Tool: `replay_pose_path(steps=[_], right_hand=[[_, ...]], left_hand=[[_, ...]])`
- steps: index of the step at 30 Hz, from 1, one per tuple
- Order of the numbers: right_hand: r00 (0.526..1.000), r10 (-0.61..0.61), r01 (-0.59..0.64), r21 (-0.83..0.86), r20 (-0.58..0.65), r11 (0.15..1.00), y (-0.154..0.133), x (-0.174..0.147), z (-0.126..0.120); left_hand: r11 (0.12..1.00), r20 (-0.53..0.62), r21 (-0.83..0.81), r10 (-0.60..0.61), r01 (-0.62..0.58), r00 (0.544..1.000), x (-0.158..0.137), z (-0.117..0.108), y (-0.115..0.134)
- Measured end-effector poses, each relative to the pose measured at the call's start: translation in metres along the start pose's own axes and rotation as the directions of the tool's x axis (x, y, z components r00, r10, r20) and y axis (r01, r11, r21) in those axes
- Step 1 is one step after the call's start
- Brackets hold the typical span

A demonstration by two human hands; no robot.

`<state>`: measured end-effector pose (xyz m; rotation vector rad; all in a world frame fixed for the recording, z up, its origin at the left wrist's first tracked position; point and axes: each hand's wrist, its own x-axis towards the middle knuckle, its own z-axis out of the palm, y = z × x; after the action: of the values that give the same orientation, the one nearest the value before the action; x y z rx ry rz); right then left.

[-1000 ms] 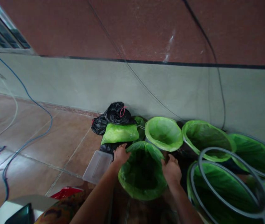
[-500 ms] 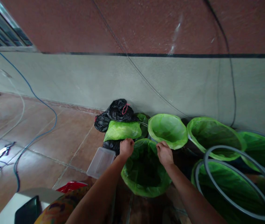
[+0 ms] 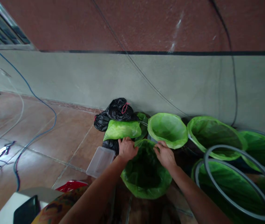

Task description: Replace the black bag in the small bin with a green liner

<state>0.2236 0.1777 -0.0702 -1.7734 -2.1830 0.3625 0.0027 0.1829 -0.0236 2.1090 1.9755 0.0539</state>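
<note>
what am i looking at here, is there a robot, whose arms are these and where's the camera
There's no robot: these are a person's own bare arms, seen by a camera worn on their head, looking forward and down. The left hand and right hand are at the far rim of a bin with a green liner; how firmly they grip is hard to tell. On the tiled floor nearby are black bags, a translucent plastic container and more green-lined bins.
</note>
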Motion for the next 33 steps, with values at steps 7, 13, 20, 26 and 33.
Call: replay_pose_path(steps=[7,13,20,26,33], right_hand=[[0.991,0.047,-0.045,-0.017,0.128,0.999,-0.019,0.052,0.004],[0.961,-0.070,0.064,0.031,0.266,0.997,0.004,0.041,0.034],[0.940,0.021,-0.005,-0.048,0.341,0.999,0.003,0.037,0.025],[0.916,0.168,-0.151,-0.074,0.365,0.986,0.005,0.028,0.004],[0.859,0.328,-0.262,-0.214,0.393,0.941,0.026,-0.005,0.004]], left_hand=[[0.985,0.159,-0.135,-0.082,0.103,0.984,0.056,0.011,0.028],[0.976,0.271,-0.091,0.216,-0.198,0.938,0.046,0.037,0.017],[0.986,0.293,-0.033,0.164,-0.162,0.942,0.040,0.039,0.014],[0.995,0.197,-0.096,-0.001,0.020,0.980,0.027,0.023,0.000],[0.774,0.136,-0.448,-0.435,0.447,0.890,-0.024,0.023,-0.041]])
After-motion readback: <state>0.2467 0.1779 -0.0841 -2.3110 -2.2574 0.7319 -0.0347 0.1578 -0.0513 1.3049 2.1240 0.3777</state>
